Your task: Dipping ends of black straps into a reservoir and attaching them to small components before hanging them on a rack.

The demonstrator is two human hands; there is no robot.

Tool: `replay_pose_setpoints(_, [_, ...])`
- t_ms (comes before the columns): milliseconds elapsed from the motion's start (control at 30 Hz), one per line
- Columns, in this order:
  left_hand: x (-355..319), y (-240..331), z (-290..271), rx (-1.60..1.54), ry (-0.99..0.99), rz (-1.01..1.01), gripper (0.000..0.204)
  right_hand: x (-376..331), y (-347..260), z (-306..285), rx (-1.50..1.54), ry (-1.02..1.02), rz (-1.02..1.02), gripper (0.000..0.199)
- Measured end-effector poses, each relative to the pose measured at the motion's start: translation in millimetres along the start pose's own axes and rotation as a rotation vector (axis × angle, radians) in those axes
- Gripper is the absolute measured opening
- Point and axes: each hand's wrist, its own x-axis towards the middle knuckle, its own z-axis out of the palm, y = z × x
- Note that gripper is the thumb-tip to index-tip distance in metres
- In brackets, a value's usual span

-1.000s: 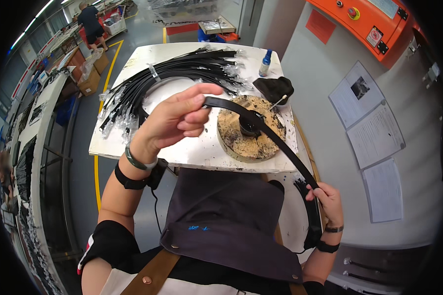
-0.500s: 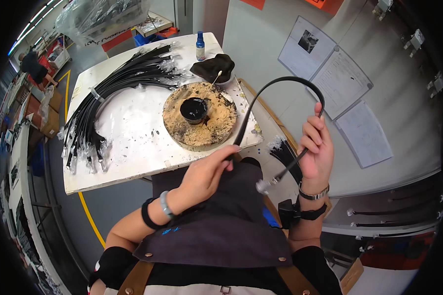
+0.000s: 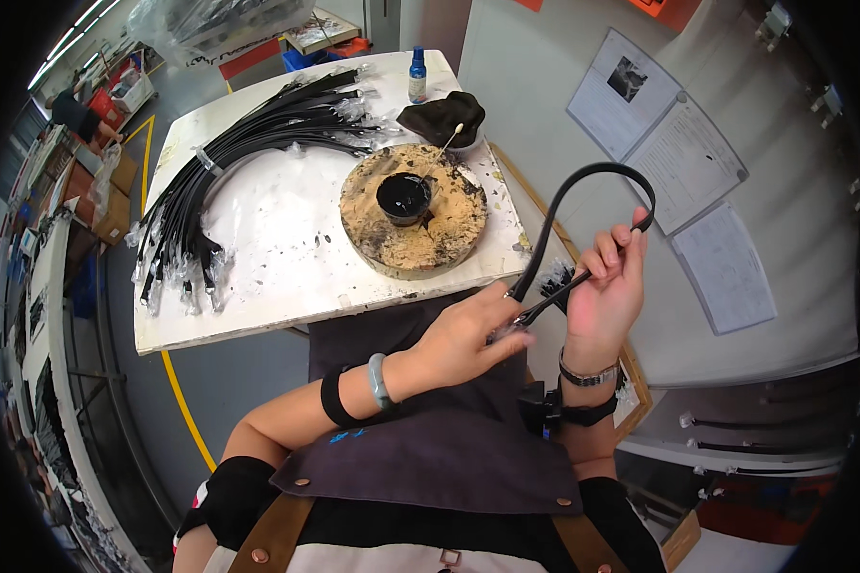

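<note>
Only one view here, the head camera looking down over the lap and the table edge.

The right hand point(image 3: 604, 298) is up at the right side of the table, off its edge, fingers curled shut around a black cable point(image 3: 583, 186). The cable loops up out of that fist, arcs over the top and comes back down to the left, so the hand is holding both legs of the loop where they cross. The thumb side is pressed tight, no gap that I can see.

The left hand point(image 3: 463, 334) sits just below and to the left, over the dark apron point(image 3: 430, 458). Its thumb and forefinger are pinched on the lower end of the same cable, right where a little clear-wrapped tip sticks out. The other fingers are loosely folded, not spread. The two hands are close together, nearly touching.

On the white table point(image 3: 258, 277) there's a round, crusty wooden disc point(image 3: 420, 234) with a small black pot point(image 3: 403, 196) standing on it. A big bundle of black cables point(image 3: 229, 153) fans across the far left part of the table, well apart from the hands. A small blue bottle point(image 3: 418, 74) stands at the far edge, with a dark cloth point(image 3: 440, 116) beside it.
</note>
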Motion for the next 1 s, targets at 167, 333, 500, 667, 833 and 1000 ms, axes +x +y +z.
replay_pose_setpoints(167, [-3, -9, -13, 0.319, 0.114, 0.173, 0.016, 14, -5, -27, 0.128, -0.017, 0.048, 0.023])
replay_pose_setpoints(333, [-25, -18, -42, 0.315, 0.085, 0.095, 0.016, 17, -28, -85, 0.334, -0.025, 0.316, 0.02])
replay_pose_setpoints(500, [-50, -35, -61, 0.351, -0.12, 0.065, 0.012, 6, -7, -97, -0.738, 0.046, 0.395, 0.033])
replay_pose_setpoints(667, [-61, -50, -63, 0.475, -0.192, 0.059, 0.014, 49, 18, -33, -1.119, -0.511, 0.207, 0.035])
replay_pose_setpoints(833, [-64, -51, -64, 0.513, -0.182, 0.096, 0.014, 88, 83, 30, -1.059, -0.691, 0.475, 0.036])
replay_pose_setpoints(1000, [-69, -48, -73, 0.518, -0.179, 0.048, 0.014, 97, 102, 52, -0.985, -0.814, 0.546, 0.029])
